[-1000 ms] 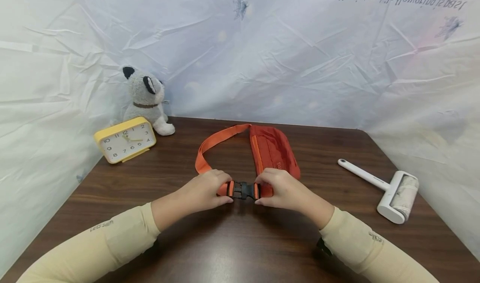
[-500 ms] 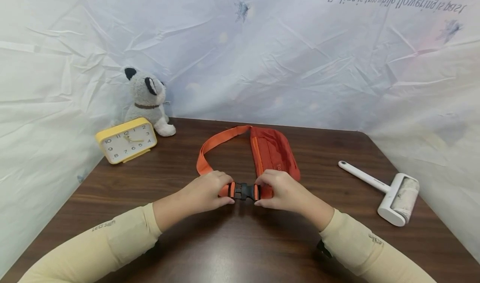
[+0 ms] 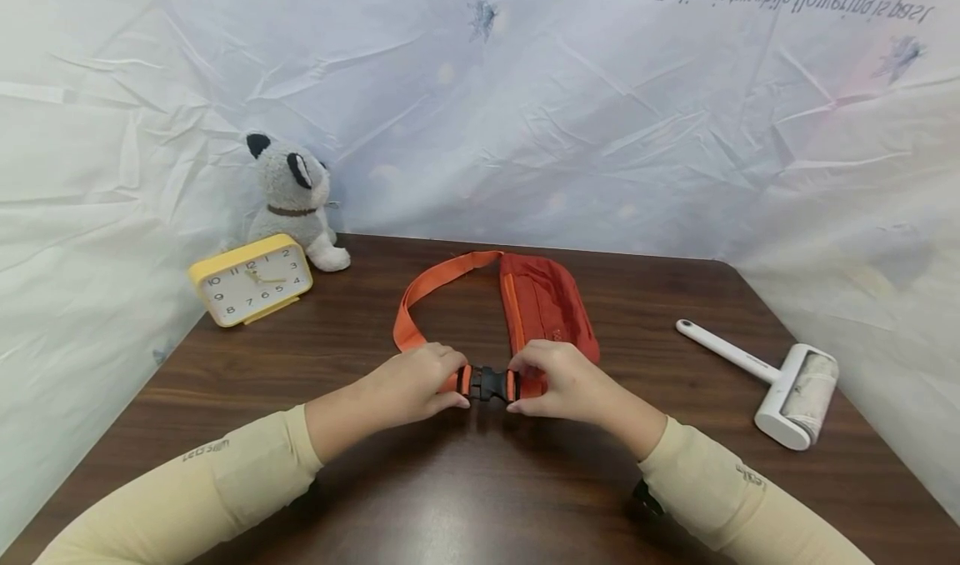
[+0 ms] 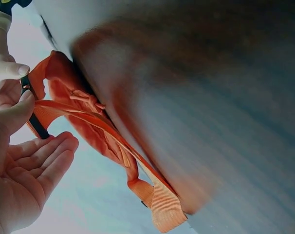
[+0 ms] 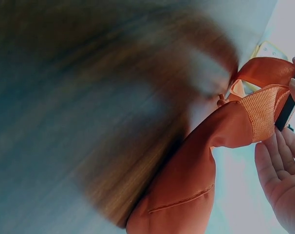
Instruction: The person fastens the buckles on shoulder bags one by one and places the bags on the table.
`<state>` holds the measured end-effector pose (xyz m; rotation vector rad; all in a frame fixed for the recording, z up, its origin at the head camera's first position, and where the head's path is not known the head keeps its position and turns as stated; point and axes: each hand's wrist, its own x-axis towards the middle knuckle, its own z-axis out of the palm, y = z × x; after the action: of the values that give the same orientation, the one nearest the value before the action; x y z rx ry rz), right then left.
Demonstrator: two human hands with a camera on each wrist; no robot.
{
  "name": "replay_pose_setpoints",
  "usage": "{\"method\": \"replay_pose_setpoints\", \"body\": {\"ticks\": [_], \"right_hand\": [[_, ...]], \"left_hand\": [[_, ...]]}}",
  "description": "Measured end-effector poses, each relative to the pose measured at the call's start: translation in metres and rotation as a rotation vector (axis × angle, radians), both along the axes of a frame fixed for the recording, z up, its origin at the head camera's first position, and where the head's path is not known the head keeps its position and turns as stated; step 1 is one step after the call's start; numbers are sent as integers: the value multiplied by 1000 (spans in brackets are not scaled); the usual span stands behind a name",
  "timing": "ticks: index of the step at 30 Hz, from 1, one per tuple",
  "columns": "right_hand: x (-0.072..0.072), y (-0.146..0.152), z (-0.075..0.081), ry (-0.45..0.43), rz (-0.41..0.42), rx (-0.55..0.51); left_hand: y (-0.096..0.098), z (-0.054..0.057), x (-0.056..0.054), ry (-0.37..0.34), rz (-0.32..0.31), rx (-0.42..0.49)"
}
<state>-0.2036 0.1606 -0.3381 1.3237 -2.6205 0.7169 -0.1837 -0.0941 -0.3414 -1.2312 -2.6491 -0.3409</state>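
Observation:
An orange-red waist bag (image 3: 551,298) lies on the table, its orange strap (image 3: 435,280) looping out to the left. At its near side, a black side-release buckle (image 3: 491,384) has its two halves joined in line between the hands. My left hand (image 3: 408,382) pinches the left half by its strap end between thumb and fingers. My right hand (image 3: 566,384) pinches the other half the same way. In the left wrist view the thumb presses on the black buckle edge (image 4: 39,126) above the extended fingers. The right wrist view shows the bag's body (image 5: 186,180) hanging close to the tabletop.
On the left, a yellow alarm clock (image 3: 255,280) stands before a grey plush dog (image 3: 288,190). A white lint roller (image 3: 795,394) lies at the right. Dark wooden tabletop (image 3: 450,498) spreads in front, with pale fabric sheeting (image 3: 600,132) around the back and sides.
The buckle halves have come slightly closer together, with the left hand shifting a little to the right. Both hands keep their hold; the bag stays nearly in place.

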Motion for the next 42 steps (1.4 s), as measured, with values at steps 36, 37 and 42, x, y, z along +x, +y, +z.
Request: {"method": "replay_pose_setpoints", "body": {"ticks": [36, 37, 42], "right_hand": [[0, -1, 0, -28, 3, -19], [0, -1, 0, -25, 6, -22], [1, -2, 0, -30, 16, -26]], "left_hand": [[1, -1, -2, 12, -61, 55], [1, -1, -2, 13, -61, 55], [1, 0, -2, -5, -55, 50]]}}
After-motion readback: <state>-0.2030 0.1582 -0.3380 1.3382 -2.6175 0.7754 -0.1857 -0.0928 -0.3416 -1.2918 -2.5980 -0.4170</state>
